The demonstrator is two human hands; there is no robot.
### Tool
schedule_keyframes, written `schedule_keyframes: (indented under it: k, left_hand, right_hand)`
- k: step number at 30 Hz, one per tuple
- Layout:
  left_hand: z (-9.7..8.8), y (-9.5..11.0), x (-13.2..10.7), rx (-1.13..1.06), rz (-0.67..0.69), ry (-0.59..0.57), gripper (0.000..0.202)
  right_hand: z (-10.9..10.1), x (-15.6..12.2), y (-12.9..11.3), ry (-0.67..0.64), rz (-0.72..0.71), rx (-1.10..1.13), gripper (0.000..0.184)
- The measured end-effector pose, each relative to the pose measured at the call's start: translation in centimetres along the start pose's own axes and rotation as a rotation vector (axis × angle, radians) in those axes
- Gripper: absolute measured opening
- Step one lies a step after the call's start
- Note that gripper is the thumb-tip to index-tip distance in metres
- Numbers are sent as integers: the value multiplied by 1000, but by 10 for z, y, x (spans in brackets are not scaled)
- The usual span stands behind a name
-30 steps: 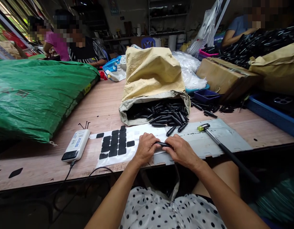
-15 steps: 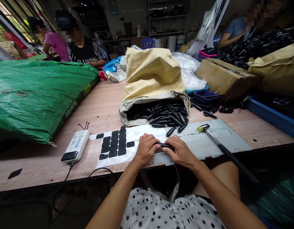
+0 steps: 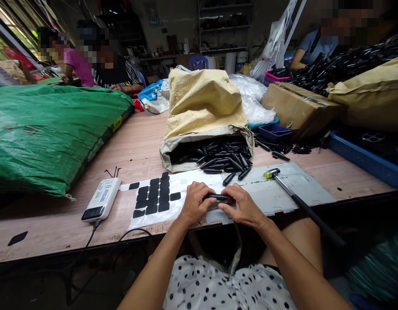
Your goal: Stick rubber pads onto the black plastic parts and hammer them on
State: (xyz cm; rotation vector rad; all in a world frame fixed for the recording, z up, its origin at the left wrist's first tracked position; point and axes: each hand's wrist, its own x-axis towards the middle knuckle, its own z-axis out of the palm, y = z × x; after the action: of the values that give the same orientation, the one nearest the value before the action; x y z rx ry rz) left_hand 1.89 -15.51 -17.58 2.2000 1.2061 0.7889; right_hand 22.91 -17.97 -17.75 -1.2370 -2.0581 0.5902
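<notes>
Between my hands lies a small black tube-like piece (image 3: 217, 196) with tapered ends, held level above the near edge of the grey board (image 3: 266, 193). My left hand (image 3: 196, 201) grips its left end between thumb and fingers. My right hand (image 3: 239, 203) is closed on the right end. To the left, a white backing sheet (image 3: 179, 211) carries several black rounded-square stickers (image 3: 152, 194). Just beyond my hands, many similar black pieces (image 3: 226, 161) spill from the mouth of a paper sack (image 3: 203, 101).
A hammer (image 3: 292, 194) lies on the board, its handle past the table edge. At left are a white power bank (image 3: 102, 200) with a cable and a big green sack (image 3: 57, 133). A blue tray (image 3: 363, 157) and cardboard box (image 3: 298, 110) stand right. Co-workers sit across the table.
Both hands stay on the black piece, with slight finger shifts, and more of it shows between them. The whole view has shifted slightly.
</notes>
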Motion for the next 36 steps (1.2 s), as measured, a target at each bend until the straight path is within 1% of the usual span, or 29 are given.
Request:
schedule_keyframes:
  k: [3, 6, 7, 8, 11, 13, 14, 16, 18, 24, 27, 30, 32, 34, 36]
  left_hand:
    - [0, 0, -1, -19, 23, 39, 9]
    - [1, 1, -2, -38, 48, 78, 11]
    - [2, 1, -3, -40, 50, 83, 12]
    - [2, 2, -3, -41, 49, 86, 14]
    - [3, 2, -5, -46, 22, 84, 24]
    - [4, 2, -4, -41, 7, 70, 27]
    - [4, 1, -4, -31, 6, 57, 25]
    - [4, 0, -3, -9, 15, 33, 18]
    - [4, -1, -3, 8, 24, 28, 14]
    - [5, -3, -3, 43, 34, 63, 13]
    - [6, -3, -2, 81, 37, 43, 13]
    - [6, -4, 0, 98, 28, 34, 14]
    - [4, -1, -1, 86, 20, 48, 13]
    - [1, 5, -6, 79, 23, 79, 13]
    - [-1, 16, -17, 97, 38, 101, 14]
  right_hand:
    - [-1, 1, 0, -33, -6, -5, 17]
    - [0, 2, 1, -55, 1, 11, 27]
    - [1, 2, 2, -51, 6, 18, 27]
    - [2, 2, 3, -43, 11, 26, 25]
    - [4, 1, 7, -8, 17, 49, 9]
    - [4, 0, 8, 1, 18, 57, 7]
    - [4, 0, 8, 0, 16, 58, 7]
    - [4, 0, 7, -5, 11, 46, 8]
    - [4, 1, 5, -9, -1, 19, 9]
    - [8, 4, 7, -17, -88, -64, 26]
    - [10, 3, 9, 4, -120, -82, 29]
    - [11, 4, 9, 25, -117, -79, 29]
    - [10, 4, 6, 31, -111, -53, 28]
    - [7, 2, 3, 56, -107, 1, 22]
    - [3, 0, 2, 126, -91, 78, 15]
